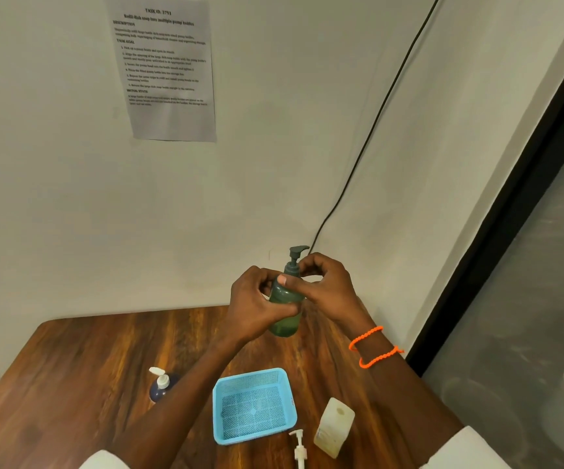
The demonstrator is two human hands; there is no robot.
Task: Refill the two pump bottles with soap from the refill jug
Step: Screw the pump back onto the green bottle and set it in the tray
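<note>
At the lower left of the frame I see a dark blue jug with its white flip cap open, standing alone on the wooden surface; I take it for the refill jug, left uncapped so soap can be poured without another step. Right of it, low in the middle, a light blue basket sits with nothing in it, probably waiting to receive finished bottles. Above that, in the centre of the frame, my left hand wraps the body of the green pump bottle, thumb across the front, holding it upright and lifted off the surface so it cannot turn. My right hand comes in from the other side, its fingers curled and pinching the collar just below the pump head, which is the grip a twist calls for; whether the collar is being loosened or tightened I cannot tell. The bottle shows green liquid in its lower part. Two orange bands ring the right wrist. At the lower right, a pale square bottle stands open-mouthed, with a loose white pump lying on the surface just to its left, so I judge that one is opened and ready for filling.
</note>
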